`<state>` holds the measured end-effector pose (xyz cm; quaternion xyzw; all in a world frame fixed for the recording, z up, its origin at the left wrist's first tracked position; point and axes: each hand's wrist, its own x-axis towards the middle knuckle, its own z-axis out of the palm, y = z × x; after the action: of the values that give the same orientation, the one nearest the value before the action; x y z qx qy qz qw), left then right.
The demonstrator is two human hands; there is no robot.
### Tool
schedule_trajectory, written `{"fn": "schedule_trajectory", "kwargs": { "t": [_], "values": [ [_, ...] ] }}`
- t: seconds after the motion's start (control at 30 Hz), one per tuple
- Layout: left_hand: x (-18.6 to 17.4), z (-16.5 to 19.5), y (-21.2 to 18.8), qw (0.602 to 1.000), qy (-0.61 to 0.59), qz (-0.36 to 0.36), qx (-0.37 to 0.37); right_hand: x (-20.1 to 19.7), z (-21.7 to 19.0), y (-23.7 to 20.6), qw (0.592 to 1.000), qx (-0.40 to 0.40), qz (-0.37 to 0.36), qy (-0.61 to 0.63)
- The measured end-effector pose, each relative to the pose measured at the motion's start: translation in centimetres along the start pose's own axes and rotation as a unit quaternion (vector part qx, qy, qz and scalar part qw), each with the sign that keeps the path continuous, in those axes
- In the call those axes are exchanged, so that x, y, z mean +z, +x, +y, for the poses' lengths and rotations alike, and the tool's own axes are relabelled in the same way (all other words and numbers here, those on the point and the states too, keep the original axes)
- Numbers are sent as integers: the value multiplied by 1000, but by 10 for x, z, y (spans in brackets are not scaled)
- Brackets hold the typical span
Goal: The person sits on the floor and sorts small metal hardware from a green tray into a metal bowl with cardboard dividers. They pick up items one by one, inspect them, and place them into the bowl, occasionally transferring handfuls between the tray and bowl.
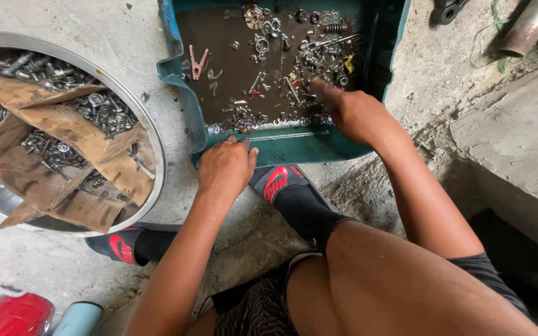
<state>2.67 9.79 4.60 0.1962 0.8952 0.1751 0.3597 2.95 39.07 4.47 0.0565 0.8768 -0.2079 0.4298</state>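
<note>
Head view, work in hand: sorting small metal hardware (pixel 294 68) spread over the dark floor of a teal tray (pixel 294 144), judged from where the hands are.
Hardware, location: nuts, washers, springs and bolts lie mostly from 12 to 3 o'clock in the tray, with a second cluster along its near edge at about 6 o'clock.
Right hand (pixel 353 115): reaches in from 4 o'clock, index finger extended and its tip among the pieces near the tray's centre; the other fingers are curled under. It clasps nothing that can be seen; whether a small piece sits beneath the palm cannot be told.
Left hand (pixel 226 167): lies knuckles-up at the tray's near rim at 7 o'clock, fingertips touching the edge. The fingers are bent, and whether they enclose anything cannot be told.
Doing the step well: probably best to draw out one piece at a time with the fingertip and steady the tray with the other hand, since the pieces are tangled and oily-looking.
Round metal basin (pixel 151 134): at 9 o'clock from the tray, divided by brown cardboard strips (pixel 63 124) into sections holding bolts and nuts.
Posture: crouched, both forearms extended past the knees; feet in black socks and sandals (pixel 278 180) just below the tray.
Red clip (pixel 197 62): lies at the tray's 10 o'clock, apart from the rest.
</note>
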Motion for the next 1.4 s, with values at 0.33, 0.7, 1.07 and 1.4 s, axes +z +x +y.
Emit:
{"fn": "schedule_trajectory", "kwargs": {
  "t": [0.33, 0.7, 1.07, 1.4],
  "values": [
    [2, 1, 2, 1000, 4, -18, -12, 21, 8, 2, 994, -18, 100, -48],
    [6, -1, 0, 1000, -9, 12, 4, 35, 3, 42, 944, -75, 322, 22],
    [6, 2, 0, 1000, -2, -3, -6, 32, 22, 26, 739, -81, 239, 625],
    [14, 2, 5, 999, -39, 2, 3, 52, 5, 47, 939, -77, 329, 59]
  ]
}}
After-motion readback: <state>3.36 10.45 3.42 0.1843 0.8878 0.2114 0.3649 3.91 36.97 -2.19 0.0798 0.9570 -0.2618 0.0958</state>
